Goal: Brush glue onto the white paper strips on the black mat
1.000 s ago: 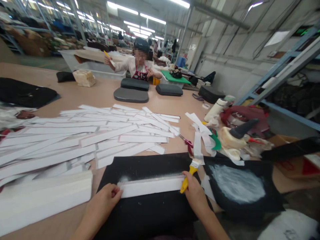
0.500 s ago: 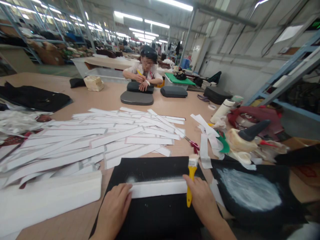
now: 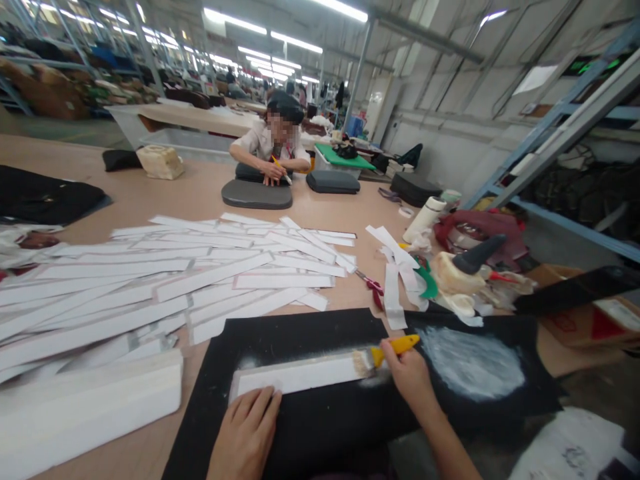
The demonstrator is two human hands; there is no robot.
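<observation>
A white strip point(image 3: 300, 374) lies across a black mat point(image 3: 310, 427) at the table's near edge. My left hand point(image 3: 247, 433) presses flat on the strip's left end, fingers stretched out. My right hand point(image 3: 411, 375) is closed round the yellow handle of a paintbrush point(image 3: 385, 351). The brush lies nearly level, its bristles touching the strip's right end. A whitish smear point(image 3: 473, 363) covers the black mat to the right of my right hand.
Several white strips point(image 3: 165, 280) are spread over the tan table point(image 3: 175, 193), with a thick white stack point(image 3: 85, 410) near left. Red scissors point(image 3: 373, 285), a white bottle point(image 3: 423, 220) and clutter lie right. A person sits opposite at dark pads point(image 3: 257, 194).
The brush has swung from upright beside the strip to level, bristles now on the strip's right end. My left hand has slid further onto the strip's left end and flattened.
</observation>
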